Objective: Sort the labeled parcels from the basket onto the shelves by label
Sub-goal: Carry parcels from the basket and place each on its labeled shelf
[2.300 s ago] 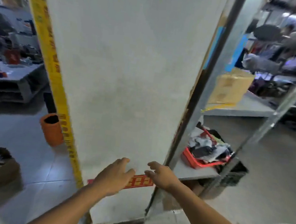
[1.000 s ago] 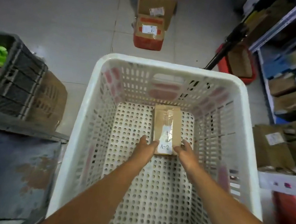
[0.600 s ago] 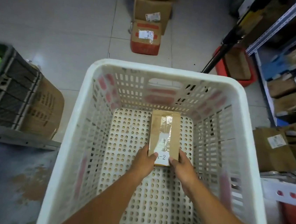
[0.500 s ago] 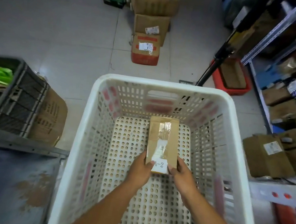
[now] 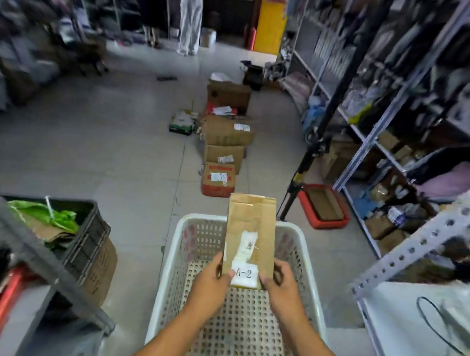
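Holding one parcel up over the basket, both hands grip its near end. The left hand has its thumb curled on the front at the left edge. The right hand has its thumb curled on the front at the right edge. The other fingers go behind the box, so I cannot see them.

A moment ago the parcel lay flat on the basket floor with the hands just closing on it. Now it is lifted and stands tall, clear of the floor. So the pick is done, and I think the next job is to carry it to its shelf.

A white label sits between the two thumbs. It reads A-2.

Count: one parcel in the hands, two hands, one white basket. Under the hands the basket floor shows no other parcel, but the arms hide part of it, so I may be missing one. Far past the fingertips, about five boxes sit in a line on the floor. To the right of the right hand stand the shelves.
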